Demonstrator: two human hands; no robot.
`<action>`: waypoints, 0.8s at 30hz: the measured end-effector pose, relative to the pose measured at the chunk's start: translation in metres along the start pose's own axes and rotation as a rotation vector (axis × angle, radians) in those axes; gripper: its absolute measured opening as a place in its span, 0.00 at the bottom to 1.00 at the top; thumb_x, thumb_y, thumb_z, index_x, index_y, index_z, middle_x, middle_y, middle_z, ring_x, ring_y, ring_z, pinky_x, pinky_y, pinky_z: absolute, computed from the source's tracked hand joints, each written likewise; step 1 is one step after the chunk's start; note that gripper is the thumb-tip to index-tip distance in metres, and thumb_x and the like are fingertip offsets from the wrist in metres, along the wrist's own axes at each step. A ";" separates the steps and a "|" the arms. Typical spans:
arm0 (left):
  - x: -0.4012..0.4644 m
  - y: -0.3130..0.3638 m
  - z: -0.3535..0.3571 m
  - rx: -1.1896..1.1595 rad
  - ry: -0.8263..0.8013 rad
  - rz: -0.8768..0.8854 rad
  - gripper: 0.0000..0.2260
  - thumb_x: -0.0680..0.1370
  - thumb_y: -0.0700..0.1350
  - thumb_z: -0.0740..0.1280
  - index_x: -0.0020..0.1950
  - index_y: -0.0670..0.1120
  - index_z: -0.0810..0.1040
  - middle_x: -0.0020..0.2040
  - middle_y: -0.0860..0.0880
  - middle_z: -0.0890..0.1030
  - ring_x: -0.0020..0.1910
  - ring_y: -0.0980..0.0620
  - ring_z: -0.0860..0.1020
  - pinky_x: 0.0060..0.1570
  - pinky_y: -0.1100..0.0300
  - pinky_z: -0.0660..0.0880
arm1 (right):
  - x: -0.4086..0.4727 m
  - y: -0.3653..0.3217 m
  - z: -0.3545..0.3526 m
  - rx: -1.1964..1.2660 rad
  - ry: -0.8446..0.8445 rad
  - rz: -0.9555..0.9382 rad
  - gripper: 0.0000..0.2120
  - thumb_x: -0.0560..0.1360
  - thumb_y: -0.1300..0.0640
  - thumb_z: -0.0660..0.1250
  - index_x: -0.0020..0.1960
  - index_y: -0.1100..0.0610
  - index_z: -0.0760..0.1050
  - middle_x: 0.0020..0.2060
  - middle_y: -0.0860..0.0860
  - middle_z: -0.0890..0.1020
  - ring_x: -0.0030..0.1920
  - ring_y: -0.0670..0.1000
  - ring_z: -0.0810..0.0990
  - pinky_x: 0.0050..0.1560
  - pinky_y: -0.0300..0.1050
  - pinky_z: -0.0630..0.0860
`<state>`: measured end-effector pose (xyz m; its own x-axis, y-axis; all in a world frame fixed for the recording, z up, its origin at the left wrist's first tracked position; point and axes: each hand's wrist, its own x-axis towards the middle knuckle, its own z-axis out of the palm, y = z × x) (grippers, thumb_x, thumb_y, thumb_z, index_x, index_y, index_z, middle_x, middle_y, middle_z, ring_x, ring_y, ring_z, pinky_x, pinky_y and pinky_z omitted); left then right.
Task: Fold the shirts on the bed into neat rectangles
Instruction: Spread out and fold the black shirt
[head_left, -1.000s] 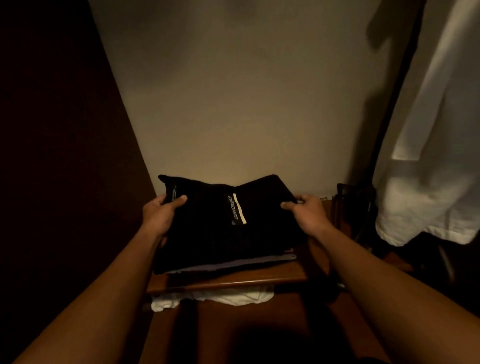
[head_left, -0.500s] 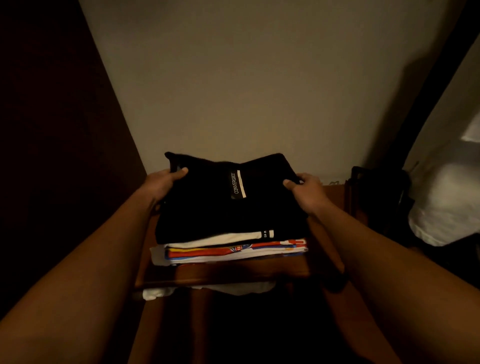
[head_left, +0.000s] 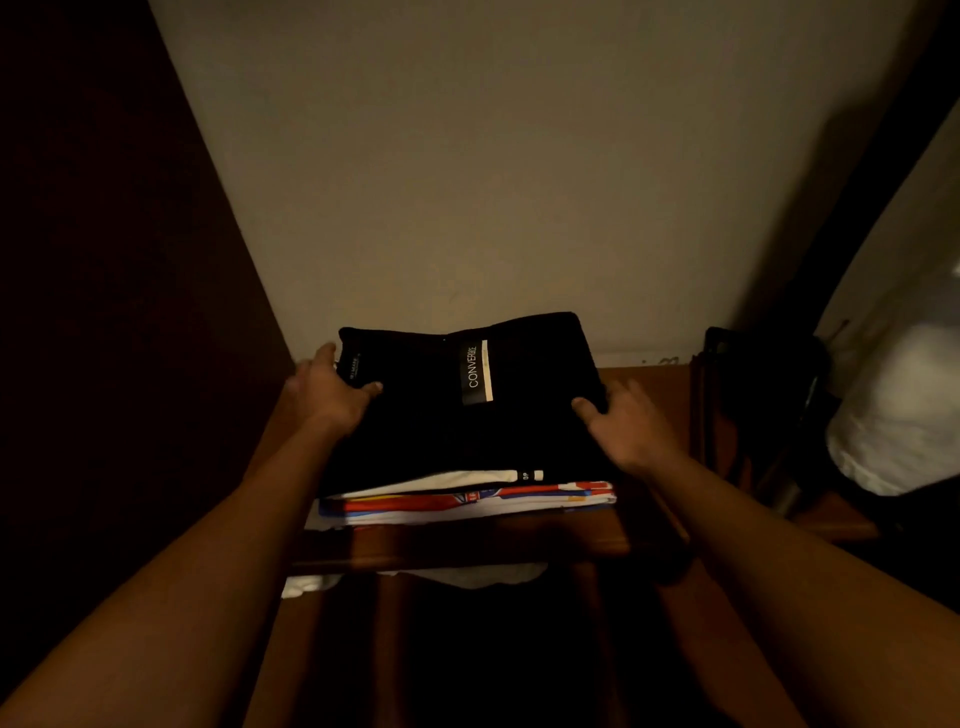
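A folded black shirt (head_left: 457, 415) was held on top of a stack of folded shirts (head_left: 467, 501) on a wooden shelf (head_left: 467, 545), likely for squaring up. Its left edge was gripped by the left hand (head_left: 327, 395), its right edge by the right hand (head_left: 623, 423), thumbs on top.

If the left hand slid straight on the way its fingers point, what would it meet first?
The left hand already grips the folded black shirt at its left edge, fingers pointing up and right. Going on, it would probably reach the shirt's white printed label; depth is unclear.
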<state>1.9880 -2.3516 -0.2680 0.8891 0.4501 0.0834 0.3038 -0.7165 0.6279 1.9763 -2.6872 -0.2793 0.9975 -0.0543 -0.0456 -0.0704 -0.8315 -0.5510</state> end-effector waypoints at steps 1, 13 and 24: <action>-0.006 0.008 -0.003 0.131 0.087 0.084 0.31 0.78 0.52 0.72 0.78 0.47 0.66 0.73 0.40 0.71 0.71 0.37 0.69 0.68 0.44 0.68 | 0.004 -0.005 -0.003 -0.134 0.093 -0.043 0.27 0.82 0.43 0.58 0.75 0.58 0.65 0.70 0.58 0.68 0.65 0.59 0.72 0.59 0.52 0.74; -0.027 0.009 0.026 0.544 -0.467 0.311 0.39 0.78 0.74 0.45 0.82 0.57 0.39 0.83 0.48 0.40 0.82 0.43 0.45 0.78 0.42 0.49 | 0.026 -0.027 0.014 -0.434 -0.174 -0.229 0.38 0.78 0.27 0.42 0.81 0.44 0.39 0.82 0.50 0.42 0.81 0.56 0.41 0.77 0.61 0.46; -0.076 0.066 -0.037 0.658 -0.554 0.306 0.35 0.80 0.60 0.67 0.82 0.50 0.58 0.79 0.43 0.65 0.77 0.42 0.65 0.72 0.47 0.65 | -0.013 -0.044 -0.044 -0.356 -0.267 -0.281 0.37 0.79 0.33 0.57 0.80 0.53 0.58 0.78 0.57 0.64 0.75 0.59 0.66 0.73 0.56 0.67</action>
<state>1.9282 -2.4131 -0.2041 0.9484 -0.0079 -0.3171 0.0108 -0.9983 0.0571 1.9672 -2.6740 -0.2180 0.9375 0.3019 -0.1729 0.2528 -0.9326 -0.2575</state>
